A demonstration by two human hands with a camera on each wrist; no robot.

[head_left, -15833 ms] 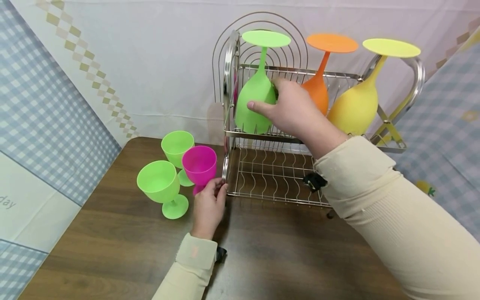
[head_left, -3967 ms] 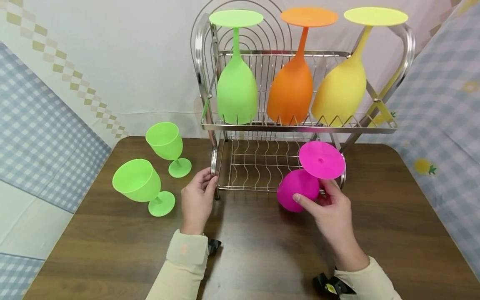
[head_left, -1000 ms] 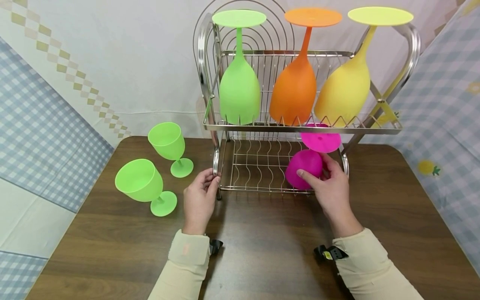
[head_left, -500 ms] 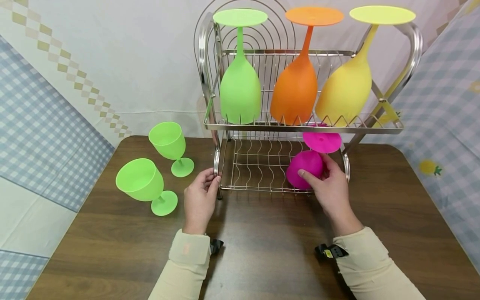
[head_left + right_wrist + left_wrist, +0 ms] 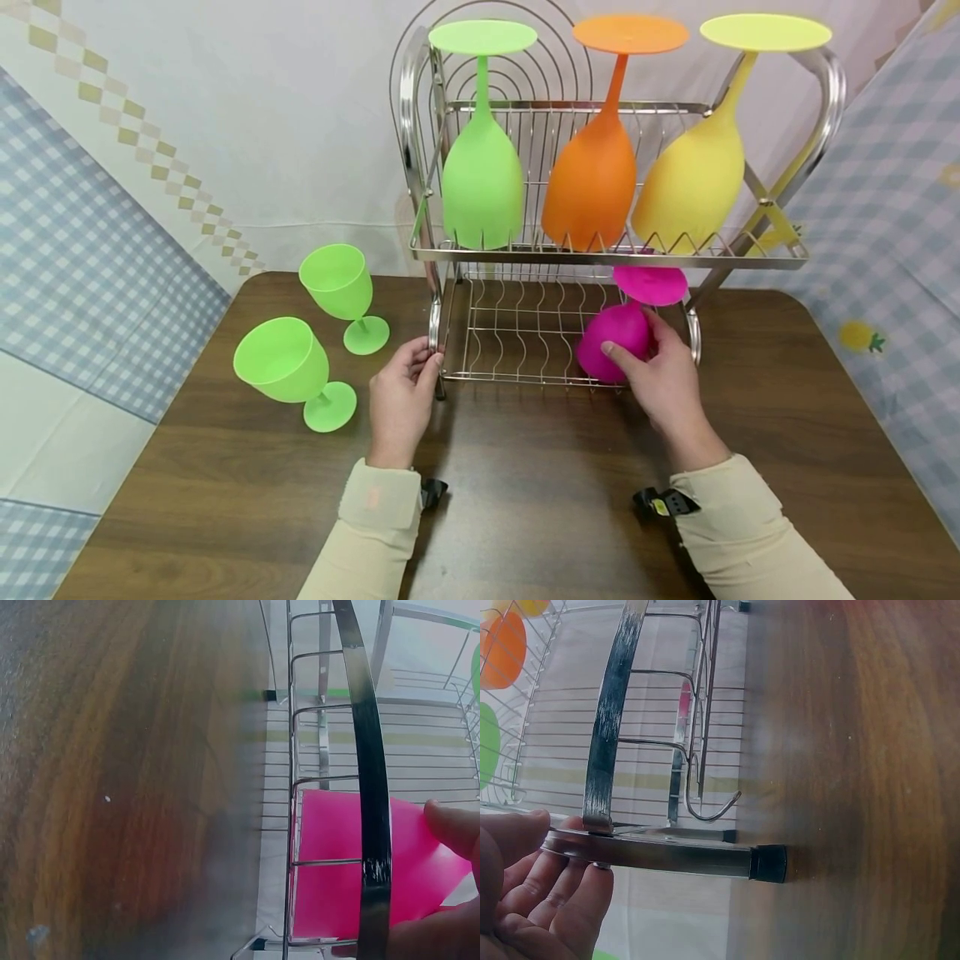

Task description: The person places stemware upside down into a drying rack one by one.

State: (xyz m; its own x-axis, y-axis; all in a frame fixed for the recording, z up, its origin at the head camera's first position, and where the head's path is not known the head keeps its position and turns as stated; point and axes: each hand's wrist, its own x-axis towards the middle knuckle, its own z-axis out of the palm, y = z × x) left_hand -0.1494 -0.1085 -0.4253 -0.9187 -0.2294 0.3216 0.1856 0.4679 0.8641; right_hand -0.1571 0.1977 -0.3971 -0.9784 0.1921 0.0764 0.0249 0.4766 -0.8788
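A magenta goblet (image 5: pixel 615 337) is upside down at the right end of the metal dish rack's (image 5: pixel 525 258) lower tier, its foot partly hidden behind the upper tier's front rail. My right hand (image 5: pixel 663 387) grips its bowl, thumb at the front. In the right wrist view the goblet's rim (image 5: pixel 304 862) stands within the lower tier, behind the front bar. My left hand (image 5: pixel 400 404) holds the rack's left front leg (image 5: pixel 667 856) between thumb and fingers. Overhead, a green wine glass (image 5: pixel 483 187), an orange one (image 5: pixel 591 187) and a yellow one (image 5: pixel 693 187) stand inverted along the upper tier.
Two upright green goblets, a nearer one (image 5: pixel 279 362) and a farther one (image 5: pixel 337 283), stand on the wooden table (image 5: pixel 525 508) left of the rack. A white cloth (image 5: pixel 322 125) hangs behind, and checked cloth (image 5: pixel 885 250) flanks the right side.
Earlier my right hand let go of the green wine glass on the upper tier. The magenta goblet came from the left, inverted, into the lower tier, then shifted slightly right. My left hand stayed on the leg.
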